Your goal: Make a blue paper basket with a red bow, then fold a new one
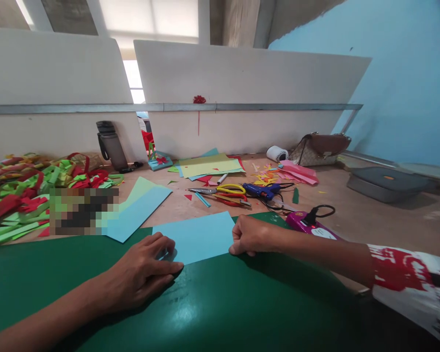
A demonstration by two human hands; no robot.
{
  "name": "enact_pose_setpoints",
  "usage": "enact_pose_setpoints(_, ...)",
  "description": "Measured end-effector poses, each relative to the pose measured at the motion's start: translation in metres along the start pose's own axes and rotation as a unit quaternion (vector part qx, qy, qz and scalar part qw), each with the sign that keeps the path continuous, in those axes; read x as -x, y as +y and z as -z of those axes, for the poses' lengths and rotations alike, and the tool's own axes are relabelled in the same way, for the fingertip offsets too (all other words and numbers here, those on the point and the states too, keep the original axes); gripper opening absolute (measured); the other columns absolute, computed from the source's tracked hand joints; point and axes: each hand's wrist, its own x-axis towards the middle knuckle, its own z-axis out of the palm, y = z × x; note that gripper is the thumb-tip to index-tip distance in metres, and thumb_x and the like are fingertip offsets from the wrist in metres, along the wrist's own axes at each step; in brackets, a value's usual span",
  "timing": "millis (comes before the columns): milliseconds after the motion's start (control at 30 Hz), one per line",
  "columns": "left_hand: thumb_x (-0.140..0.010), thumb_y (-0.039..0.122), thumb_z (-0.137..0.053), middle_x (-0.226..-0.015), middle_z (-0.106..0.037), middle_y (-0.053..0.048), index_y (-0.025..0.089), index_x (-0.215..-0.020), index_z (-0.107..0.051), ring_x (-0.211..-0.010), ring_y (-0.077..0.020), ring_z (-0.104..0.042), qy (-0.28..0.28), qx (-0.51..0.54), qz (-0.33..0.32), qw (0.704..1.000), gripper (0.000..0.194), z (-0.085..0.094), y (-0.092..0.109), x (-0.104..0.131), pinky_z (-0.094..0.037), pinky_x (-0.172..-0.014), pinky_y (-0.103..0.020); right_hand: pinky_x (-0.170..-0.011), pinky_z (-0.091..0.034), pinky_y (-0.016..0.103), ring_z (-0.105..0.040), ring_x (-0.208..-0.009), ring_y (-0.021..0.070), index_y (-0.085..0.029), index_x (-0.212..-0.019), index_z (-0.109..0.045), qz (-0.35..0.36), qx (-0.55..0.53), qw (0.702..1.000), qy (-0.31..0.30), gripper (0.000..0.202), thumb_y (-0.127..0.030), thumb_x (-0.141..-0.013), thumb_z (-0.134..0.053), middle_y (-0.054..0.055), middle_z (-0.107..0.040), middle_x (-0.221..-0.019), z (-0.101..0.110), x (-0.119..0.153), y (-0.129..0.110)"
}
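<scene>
A light blue sheet of paper (201,238) lies on the dark green mat (190,303) between my two hands. My left hand (146,266) rests at its left end, fingers bent, with thumb and fingertips on the near left corner. At the right end, my right hand (249,235) is closed on the edge of the paper, near its lower right corner. Another light blue sheet (141,212) lies at an angle to the left, over a pale green one (137,191).
Scissors (231,189), a blue glue gun (262,190) and a purple power strip (297,221) lie beyond the mat. Coloured paper strips (29,195) pile up at left, near a dark bottle (114,149). A handbag (320,149) and grey case (388,185) are at right.
</scene>
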Motion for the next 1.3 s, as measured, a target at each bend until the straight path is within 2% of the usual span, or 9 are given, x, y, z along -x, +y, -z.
enact_pose_setpoints(267,-0.095,0.025,-0.039,-0.106,-0.049,-0.009,0.025,-0.105,-0.065,-0.091,-0.0215,-0.047,0.041,0.011,0.024,0.999,0.028,0.004,-0.005,0.028,-0.042,-0.074,-0.031,-0.04,-0.026,0.02,-0.04,-0.041,0.0081,-0.019,-0.052,-0.052,-0.034,-0.004,0.999,0.028,0.017,-0.029,-0.062,-0.061,-0.004,-0.052,-0.043,0.009,0.009,0.024)
enact_pose_setpoints(467,-0.094,0.024,-0.039,-0.106,-0.052,-0.008,0.024,-0.099,-0.066,-0.092,-0.0197,-0.05,0.049,0.01,0.037,0.998,0.027,0.008,-0.004,0.039,-0.044,-0.076,-0.029,-0.039,-0.024,0.02,-0.038,-0.039,0.0078,-0.019,-0.054,-0.05,-0.045,0.001,0.998,0.046,0.016,-0.027,-0.064,-0.058,-0.005,-0.051,-0.043,0.011,0.014,0.037)
enact_pose_setpoints(633,-0.093,0.024,-0.039,-0.109,-0.053,-0.007,0.023,-0.094,-0.066,-0.094,-0.018,-0.054,0.087,0.022,0.043,0.995,0.026,0.008,-0.008,0.045,-0.046,-0.08,-0.026,-0.042,-0.028,0.021,-0.045,-0.043,0.0097,-0.018,-0.055,-0.052,-0.017,0.041,0.995,0.089,0.013,-0.017,-0.067,-0.052,-0.002,-0.054,-0.046,0.013,0.024,0.031)
enact_pose_setpoints(767,-0.092,0.026,-0.044,-0.103,-0.056,-0.007,0.021,-0.093,-0.064,-0.091,-0.017,-0.057,0.147,-0.004,0.057,0.987,0.021,0.007,-0.01,0.03,-0.047,-0.077,-0.023,-0.059,-0.034,0.022,-0.056,-0.068,0.0139,-0.016,-0.077,-0.061,0.045,0.094,0.973,0.204,0.018,-0.011,-0.077,-0.044,0.003,-0.064,-0.074,0.019,0.019,0.006)
enact_pose_setpoints(833,-0.09,0.027,-0.047,-0.106,-0.055,-0.008,0.021,-0.099,-0.063,-0.094,-0.0189,-0.057,0.152,-0.019,0.053,0.987,0.019,0.004,-0.006,0.013,-0.047,-0.079,-0.027,-0.063,-0.034,0.023,-0.057,-0.079,0.0159,-0.017,-0.087,-0.062,0.062,0.114,0.959,0.25,0.021,-0.015,-0.083,-0.042,0.005,-0.065,-0.087,0.021,0.006,-0.005)
enact_pose_setpoints(867,-0.09,0.026,-0.048,-0.108,-0.054,-0.009,0.021,-0.1,-0.062,-0.095,-0.02,-0.056,0.144,-0.026,0.046,0.988,0.019,0.001,-0.003,0.003,-0.047,-0.08,-0.03,-0.063,-0.033,0.024,-0.057,-0.08,0.0165,-0.017,-0.087,-0.063,0.064,0.124,0.955,0.262,0.022,-0.015,-0.084,-0.041,0.005,-0.066,-0.087,0.021,-0.002,-0.008)
enact_pose_setpoints(1033,-0.09,0.022,-0.045,-0.098,-0.055,-0.007,0.023,-0.092,-0.064,-0.084,-0.0198,-0.054,0.086,-0.016,0.014,0.996,0.019,-0.016,0.011,-0.035,-0.047,-0.07,-0.032,-0.062,-0.031,0.025,-0.059,-0.083,0.0189,-0.016,-0.081,-0.064,0.047,0.18,0.945,0.27,0.021,-0.015,-0.086,-0.044,0.008,-0.067,-0.086,0.012,-0.036,-0.005)
enact_pose_setpoints(1200,-0.095,0.024,-0.039,-0.092,-0.054,-0.007,0.024,-0.092,-0.064,-0.079,-0.0181,-0.05,0.082,-0.007,0.02,0.996,0.026,-0.02,0.012,-0.04,-0.043,-0.067,-0.03,-0.061,-0.032,0.027,-0.059,-0.093,0.0243,-0.014,-0.082,-0.065,0.019,0.209,0.941,0.266,0.021,-0.015,-0.086,-0.044,0.014,-0.067,-0.094,0.004,-0.041,0.002)
enact_pose_setpoints(1300,-0.096,0.024,-0.038,-0.093,-0.054,-0.006,0.023,-0.092,-0.064,-0.079,-0.0177,-0.049,0.074,-0.007,0.025,0.997,0.027,-0.018,0.011,-0.038,-0.041,-0.066,-0.03,-0.06,-0.031,0.027,-0.06,-0.091,0.0238,-0.015,-0.083,-0.065,0.018,0.203,0.942,0.265,0.022,-0.016,-0.087,-0.043,0.012,-0.068,-0.092,0.004,-0.042,0.003)
